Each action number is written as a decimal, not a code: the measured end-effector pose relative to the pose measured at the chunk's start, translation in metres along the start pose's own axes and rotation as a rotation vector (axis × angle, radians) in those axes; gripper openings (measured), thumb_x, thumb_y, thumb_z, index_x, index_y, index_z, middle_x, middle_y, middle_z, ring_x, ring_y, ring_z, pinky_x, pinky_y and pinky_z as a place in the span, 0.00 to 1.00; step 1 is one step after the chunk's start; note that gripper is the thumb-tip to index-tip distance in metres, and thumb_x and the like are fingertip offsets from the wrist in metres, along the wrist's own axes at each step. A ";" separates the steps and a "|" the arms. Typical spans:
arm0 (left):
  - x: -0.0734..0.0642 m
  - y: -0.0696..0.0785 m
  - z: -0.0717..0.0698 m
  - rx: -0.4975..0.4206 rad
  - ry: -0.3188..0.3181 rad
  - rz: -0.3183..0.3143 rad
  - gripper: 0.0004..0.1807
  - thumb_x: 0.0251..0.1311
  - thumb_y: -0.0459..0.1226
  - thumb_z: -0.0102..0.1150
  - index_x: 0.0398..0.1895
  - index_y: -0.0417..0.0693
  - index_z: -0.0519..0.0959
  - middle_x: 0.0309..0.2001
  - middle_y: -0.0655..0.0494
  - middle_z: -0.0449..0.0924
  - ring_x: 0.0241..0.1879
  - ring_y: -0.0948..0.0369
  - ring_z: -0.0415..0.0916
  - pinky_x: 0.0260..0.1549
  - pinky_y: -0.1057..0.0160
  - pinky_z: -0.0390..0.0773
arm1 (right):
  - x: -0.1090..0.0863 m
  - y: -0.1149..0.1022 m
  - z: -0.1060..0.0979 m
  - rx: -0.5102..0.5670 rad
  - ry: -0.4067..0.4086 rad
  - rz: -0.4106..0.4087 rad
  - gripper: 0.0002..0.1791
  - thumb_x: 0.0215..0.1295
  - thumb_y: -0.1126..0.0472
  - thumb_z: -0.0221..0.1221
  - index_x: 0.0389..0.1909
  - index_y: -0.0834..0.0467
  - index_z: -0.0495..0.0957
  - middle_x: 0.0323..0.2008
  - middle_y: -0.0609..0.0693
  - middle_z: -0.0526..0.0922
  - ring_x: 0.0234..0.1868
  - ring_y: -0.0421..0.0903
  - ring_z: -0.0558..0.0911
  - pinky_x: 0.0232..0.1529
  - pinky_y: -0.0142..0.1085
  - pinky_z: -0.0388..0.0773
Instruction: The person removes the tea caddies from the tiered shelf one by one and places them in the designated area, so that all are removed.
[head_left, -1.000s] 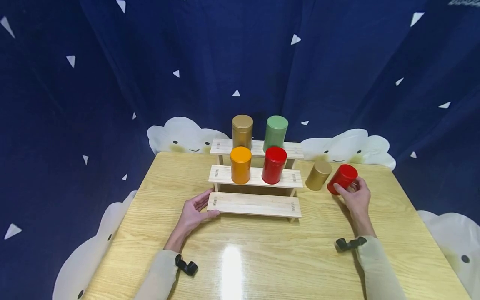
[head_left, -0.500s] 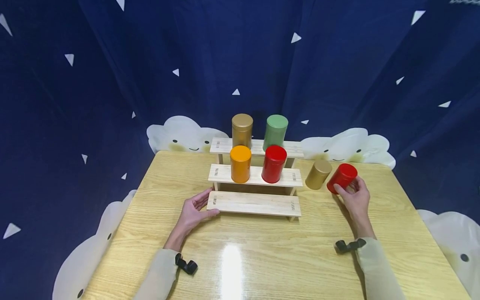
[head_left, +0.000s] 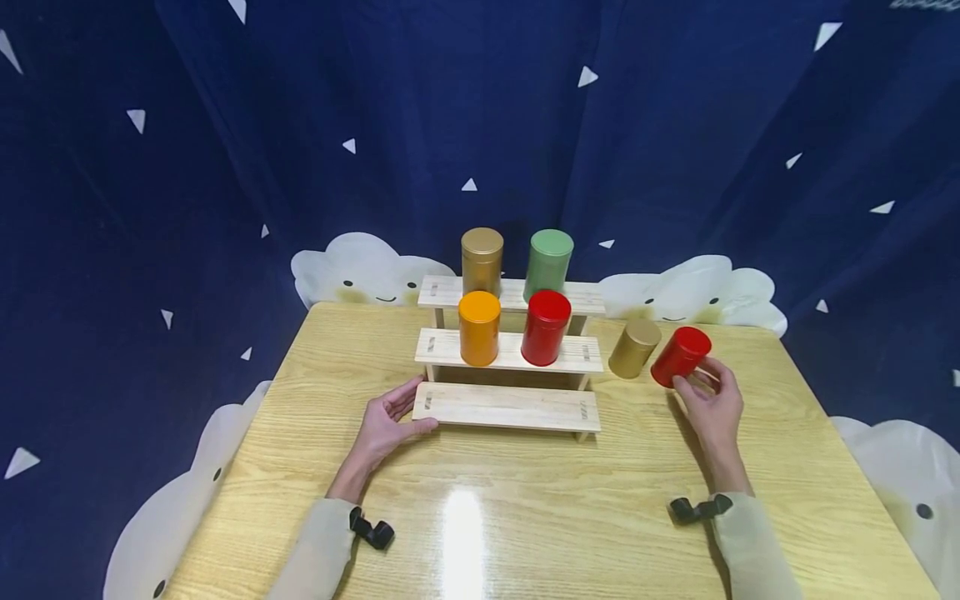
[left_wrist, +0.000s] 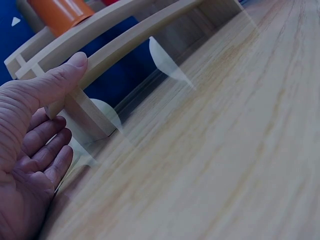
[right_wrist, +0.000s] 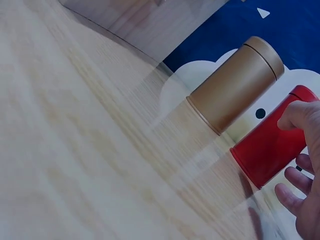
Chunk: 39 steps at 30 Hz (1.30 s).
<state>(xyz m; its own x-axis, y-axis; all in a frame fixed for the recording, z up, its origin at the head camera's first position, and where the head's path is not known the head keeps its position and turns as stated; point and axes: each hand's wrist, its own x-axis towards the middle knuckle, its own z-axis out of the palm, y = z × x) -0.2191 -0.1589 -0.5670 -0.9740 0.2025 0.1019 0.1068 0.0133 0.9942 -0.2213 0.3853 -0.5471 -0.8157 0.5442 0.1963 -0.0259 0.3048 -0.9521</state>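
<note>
My left hand (head_left: 384, 427) grips the left end of the lowest step of a three-tier wooden display stand (head_left: 504, 408). In the left wrist view, the thumb (left_wrist: 67, 75) lies along the step's end while the fingers sit curled lower down. My right hand (head_left: 712, 404) is beside an upright red canister (head_left: 681, 358) on the table. Its thumb (right_wrist: 295, 116) overlaps the can in the right wrist view; the other fingers are spread, apart from it. Just left of that can stands a gold canister (head_left: 634, 348).
On the stand's top step are a gold canister (head_left: 482, 262) and a green canister (head_left: 549, 265). The middle step bears an orange canister (head_left: 479, 329) and another red canister (head_left: 546, 327). A dark blue curtain (head_left: 420, 100) with clouds hangs behind the table (head_left: 570, 517).
My right hand has loosened round the red canister and drawn slightly away to the right. The can stays in place. My left hand keeps its hold on the stand.
</note>
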 end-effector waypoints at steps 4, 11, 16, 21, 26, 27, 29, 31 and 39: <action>0.000 -0.001 -0.001 0.000 0.004 0.002 0.44 0.50 0.27 0.80 0.73 0.43 0.73 0.71 0.43 0.75 0.72 0.48 0.71 0.67 0.70 0.73 | -0.006 -0.003 0.000 0.014 0.012 -0.021 0.34 0.63 0.69 0.70 0.70 0.63 0.71 0.62 0.60 0.78 0.57 0.52 0.81 0.46 0.16 0.80; 0.000 -0.001 -0.001 -0.006 0.009 0.015 0.44 0.50 0.26 0.80 0.73 0.41 0.73 0.70 0.41 0.75 0.71 0.46 0.71 0.67 0.69 0.74 | -0.018 -0.014 0.002 0.104 0.011 -0.052 0.32 0.61 0.74 0.70 0.66 0.68 0.73 0.55 0.63 0.82 0.51 0.47 0.83 0.45 0.17 0.81; 0.000 -0.001 -0.001 -0.007 0.009 0.015 0.44 0.50 0.25 0.80 0.73 0.40 0.73 0.70 0.41 0.75 0.71 0.46 0.71 0.67 0.69 0.73 | -0.024 -0.023 0.009 0.295 -0.016 -0.087 0.30 0.57 0.79 0.70 0.63 0.73 0.75 0.51 0.65 0.85 0.47 0.47 0.86 0.48 0.23 0.84; 0.000 0.000 0.000 -0.001 0.010 0.007 0.44 0.50 0.25 0.80 0.73 0.40 0.72 0.71 0.41 0.74 0.71 0.46 0.71 0.69 0.67 0.73 | -0.031 -0.036 0.016 0.339 -0.083 -0.175 0.29 0.57 0.81 0.70 0.61 0.77 0.75 0.50 0.65 0.87 0.45 0.45 0.88 0.51 0.27 0.85; 0.002 0.002 0.000 -0.003 0.010 0.005 0.44 0.50 0.26 0.80 0.73 0.40 0.72 0.71 0.41 0.74 0.71 0.45 0.71 0.68 0.69 0.73 | -0.040 -0.052 0.023 0.357 -0.162 -0.245 0.28 0.56 0.81 0.70 0.60 0.75 0.76 0.49 0.55 0.89 0.47 0.44 0.88 0.53 0.28 0.85; 0.003 0.002 0.000 -0.005 0.009 0.007 0.44 0.50 0.26 0.80 0.73 0.40 0.72 0.71 0.41 0.74 0.71 0.45 0.71 0.67 0.69 0.73 | -0.041 -0.054 0.025 0.361 -0.176 -0.254 0.28 0.56 0.82 0.70 0.60 0.74 0.77 0.49 0.54 0.89 0.47 0.43 0.88 0.53 0.28 0.85; 0.004 0.003 0.000 -0.004 0.005 0.011 0.45 0.50 0.27 0.80 0.74 0.40 0.72 0.71 0.41 0.74 0.71 0.45 0.70 0.67 0.69 0.73 | -0.043 -0.059 0.028 0.367 -0.202 -0.279 0.29 0.55 0.82 0.69 0.60 0.74 0.76 0.50 0.53 0.88 0.49 0.43 0.87 0.55 0.28 0.84; 0.003 0.003 0.000 -0.001 0.001 0.013 0.45 0.50 0.27 0.80 0.74 0.39 0.71 0.71 0.40 0.73 0.72 0.44 0.70 0.68 0.69 0.73 | -0.045 -0.064 0.031 0.367 -0.225 -0.292 0.30 0.56 0.82 0.69 0.61 0.75 0.75 0.52 0.53 0.87 0.51 0.43 0.87 0.56 0.29 0.84; 0.000 0.004 0.002 0.001 0.010 -0.012 0.45 0.50 0.26 0.80 0.74 0.40 0.72 0.72 0.42 0.73 0.72 0.46 0.70 0.70 0.65 0.72 | -0.052 -0.079 0.040 0.205 -0.326 -0.332 0.34 0.58 0.79 0.70 0.67 0.71 0.73 0.58 0.48 0.84 0.57 0.40 0.83 0.61 0.27 0.80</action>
<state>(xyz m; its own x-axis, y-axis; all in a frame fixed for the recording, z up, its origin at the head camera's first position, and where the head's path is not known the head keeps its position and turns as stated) -0.2181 -0.1571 -0.5630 -0.9771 0.1927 0.0906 0.0956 0.0167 0.9953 -0.2002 0.3015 -0.4910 -0.8814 0.1617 0.4438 -0.4005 0.2421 -0.8837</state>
